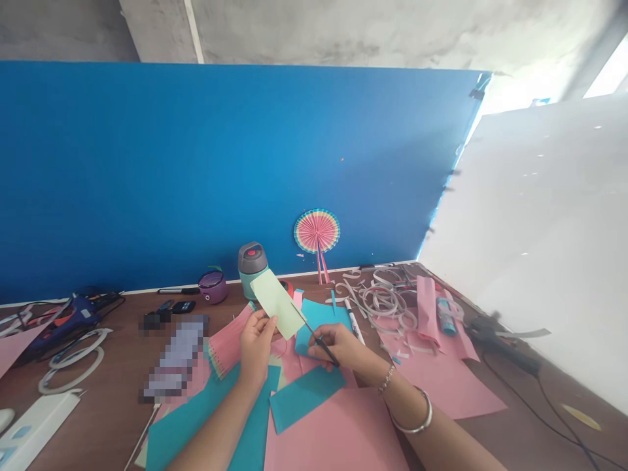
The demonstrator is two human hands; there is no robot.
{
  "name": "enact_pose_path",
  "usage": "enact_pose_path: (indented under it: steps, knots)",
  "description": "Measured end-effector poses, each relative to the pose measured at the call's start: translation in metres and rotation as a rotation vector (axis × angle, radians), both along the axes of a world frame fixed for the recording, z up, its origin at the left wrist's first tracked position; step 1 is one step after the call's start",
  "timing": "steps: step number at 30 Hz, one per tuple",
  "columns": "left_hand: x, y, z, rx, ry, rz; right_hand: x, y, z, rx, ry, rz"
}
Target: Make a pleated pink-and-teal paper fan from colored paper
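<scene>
Two forearms (216, 418), left hand (256, 345) holding one paper (277, 303), right hand (341, 347) one scissors (324, 348)

The pale green strip (277, 305) was smooth, matt paper, and the large pink sheet (333, 432) and dark teal rectangle (307, 398) looked like matt paper too. The pleated round fan (316, 231) showed ridged paper. The scissors (318, 340) had slim metal blades. The brown surface (110, 425) looked like smooth wood with a faint sheen. The grey-lidded flask (252, 261) had a matt plastic lid; the round bangle (426, 418) was glossy, silver-coloured metal.
</scene>
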State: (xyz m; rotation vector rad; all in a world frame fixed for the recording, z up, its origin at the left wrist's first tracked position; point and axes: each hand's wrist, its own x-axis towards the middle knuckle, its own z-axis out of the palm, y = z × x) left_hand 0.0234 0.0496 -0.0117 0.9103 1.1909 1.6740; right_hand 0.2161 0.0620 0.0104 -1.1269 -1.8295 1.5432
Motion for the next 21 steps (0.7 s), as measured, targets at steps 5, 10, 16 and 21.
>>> enact_pose_path:
  steps: [5, 10, 16, 21]
  knots:
    - [0.0005, -0.0014, 0.0013, -0.010, 0.003, -0.049, 0.0005, 0.0029, -0.0057, -0.005, 0.007, 0.001]
    - [0.0010, -0.0022, 0.0046, -0.017, -0.005, -0.099, 0.0007, 0.0027, -0.0056, -0.002, -0.006, -0.019]
    - [0.0025, -0.0041, 0.0084, -0.032, -0.004, -0.136, 0.0013, 0.0019, -0.0038, -0.001, -0.020, -0.027]
    - [0.0041, -0.0056, 0.0079, -0.032, -0.004, -0.180, 0.0013, 0.0035, -0.0073, 0.007, -0.015, -0.040]
